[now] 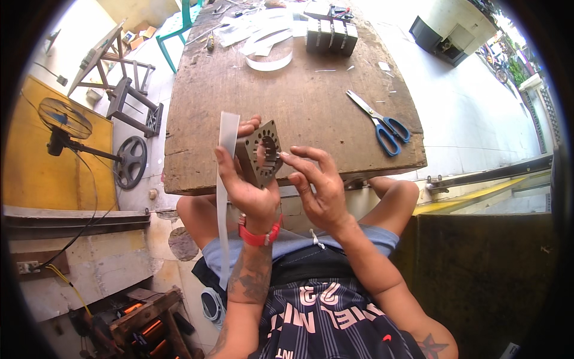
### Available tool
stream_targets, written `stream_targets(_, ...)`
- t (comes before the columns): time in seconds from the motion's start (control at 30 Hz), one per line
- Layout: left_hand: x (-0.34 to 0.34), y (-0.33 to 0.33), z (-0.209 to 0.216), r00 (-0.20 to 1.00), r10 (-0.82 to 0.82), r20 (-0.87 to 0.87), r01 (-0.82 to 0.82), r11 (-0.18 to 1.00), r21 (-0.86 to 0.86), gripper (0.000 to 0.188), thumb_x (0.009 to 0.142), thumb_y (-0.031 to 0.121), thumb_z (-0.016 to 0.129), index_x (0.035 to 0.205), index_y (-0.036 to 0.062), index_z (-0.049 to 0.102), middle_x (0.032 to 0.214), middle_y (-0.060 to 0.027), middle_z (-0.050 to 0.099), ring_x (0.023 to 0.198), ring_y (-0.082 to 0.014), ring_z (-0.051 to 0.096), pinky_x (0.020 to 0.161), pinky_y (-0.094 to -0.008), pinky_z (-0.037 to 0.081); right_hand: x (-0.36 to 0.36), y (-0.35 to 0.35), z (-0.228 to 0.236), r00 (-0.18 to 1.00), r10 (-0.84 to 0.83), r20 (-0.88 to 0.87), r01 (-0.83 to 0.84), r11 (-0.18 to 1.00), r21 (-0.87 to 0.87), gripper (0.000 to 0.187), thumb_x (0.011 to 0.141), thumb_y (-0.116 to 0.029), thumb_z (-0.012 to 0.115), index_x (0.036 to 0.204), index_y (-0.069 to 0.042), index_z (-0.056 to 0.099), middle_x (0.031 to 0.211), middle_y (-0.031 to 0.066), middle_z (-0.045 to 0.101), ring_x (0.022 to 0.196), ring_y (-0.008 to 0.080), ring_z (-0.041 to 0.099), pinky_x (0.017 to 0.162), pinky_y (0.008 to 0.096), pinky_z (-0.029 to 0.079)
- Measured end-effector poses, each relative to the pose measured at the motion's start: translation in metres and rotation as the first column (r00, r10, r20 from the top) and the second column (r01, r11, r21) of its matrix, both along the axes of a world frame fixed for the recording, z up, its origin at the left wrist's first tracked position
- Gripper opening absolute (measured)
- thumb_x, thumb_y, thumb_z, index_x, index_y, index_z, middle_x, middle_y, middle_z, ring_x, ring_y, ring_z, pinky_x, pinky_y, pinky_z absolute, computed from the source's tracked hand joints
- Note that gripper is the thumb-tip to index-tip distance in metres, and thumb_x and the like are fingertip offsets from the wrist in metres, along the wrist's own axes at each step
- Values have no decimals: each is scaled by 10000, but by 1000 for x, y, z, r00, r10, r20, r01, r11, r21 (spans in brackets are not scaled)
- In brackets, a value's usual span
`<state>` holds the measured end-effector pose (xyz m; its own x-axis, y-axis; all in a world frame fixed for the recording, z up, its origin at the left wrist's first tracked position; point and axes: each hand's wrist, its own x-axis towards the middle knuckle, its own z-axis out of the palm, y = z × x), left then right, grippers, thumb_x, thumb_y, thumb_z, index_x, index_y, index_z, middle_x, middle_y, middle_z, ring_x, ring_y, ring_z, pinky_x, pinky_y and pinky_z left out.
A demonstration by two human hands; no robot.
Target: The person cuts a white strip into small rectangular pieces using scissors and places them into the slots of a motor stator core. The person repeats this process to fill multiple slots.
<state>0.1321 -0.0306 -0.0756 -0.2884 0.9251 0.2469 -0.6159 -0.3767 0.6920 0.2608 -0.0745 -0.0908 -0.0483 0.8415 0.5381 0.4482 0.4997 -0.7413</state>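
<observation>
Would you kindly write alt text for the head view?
A person's left hand holds a slotted grey metal block and a long white strip, the right hand beside the block. Blue-handled scissors lie on the brown wooden table.

The slotted metal core [252,160] is a grey-brown block with a squarish end face, a round bore ringed by slots, and small holes near the corners. It is held tilted in the left hand [251,194], one corner toward 12 o'clock. The translucent white strip [229,134] stands at its 9 o'clock side, lower length trailing toward 6 o'clock.
</observation>
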Motion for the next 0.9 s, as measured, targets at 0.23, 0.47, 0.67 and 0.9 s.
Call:
stream_targets(0.23, -80, 98, 2, 794, -259, -550, 95, 947, -308, 529, 1148, 437, 366, 1203, 53, 726, 1086, -81, 763, 954, -147, 715, 843, -297, 584, 131, 21, 14, 616, -458, 641, 544, 836, 74, 279, 1041, -145, 623, 1302, -89, 706, 1229, 178, 675, 1187, 369, 632, 1053, 472, 490)
stream_targets(0.47, -107, 143, -25, 782, -349, -517, 147, 909, -390, 511, 1156, 388, 371, 1241, 28, 723, 1058, -41, 760, 905, -139, 709, 855, -289, 572, 177, 27, 27, 662, -211, 720, 539, 801, -261, 430, 999, -107, 634, 1424, -49, 605, 1292, 227, 659, 1238, 391, 591, 1055, 460, 489)
stream_targets(0.67, -132, 114, 10, 700, 43, -712, -230, 959, -168, 353, 1131, 298, 500, 1377, 103, 661, 1248, -42, 690, 903, -99, 658, 829, -279, 537, 177, 34, 64, 561, -111, 821, 460, 865, -198, 563, 922, -128, 730, 1451, -18, 573, 1242, 201, 669, 1164, 352, 629, 998, 451, 508)
stream_targets(0.9, -105, 23, 1, 931, -218, -292, 88, 912, -400, 278, 1043, 94, 671, 1301, 26, 592, 1110, -108, 701, 881, -170, 751, 780, -300, 662, 95, -4, 35, 974, -33, -225, -83, 870, -485, 459, 914, -176, 848, 1300, -10, 664, 797, 8, 689, 676, 103, 626, 621, 275, 514)
